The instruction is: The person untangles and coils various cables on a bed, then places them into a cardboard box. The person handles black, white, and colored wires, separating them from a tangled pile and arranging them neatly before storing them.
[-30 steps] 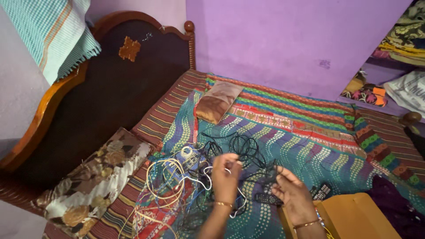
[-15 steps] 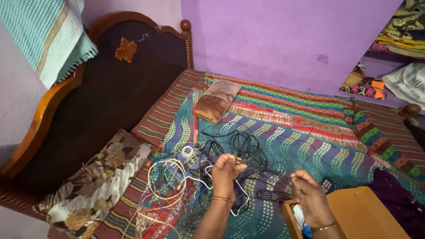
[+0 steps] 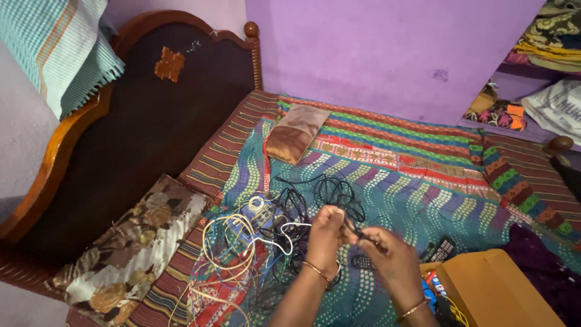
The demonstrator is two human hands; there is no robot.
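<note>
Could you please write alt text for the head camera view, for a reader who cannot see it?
A person's left hand and right hand meet over a patterned bedspread, pinching a thin black cable from a tangle of wires. An open cardboard box sits at lower right, two pillows lie near the wooden headboard.

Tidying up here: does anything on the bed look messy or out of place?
Yes: a tangled heap of black, white and yellow cables sprawls over the patterned bedspread; both hands pinch a thin black wire.
</note>
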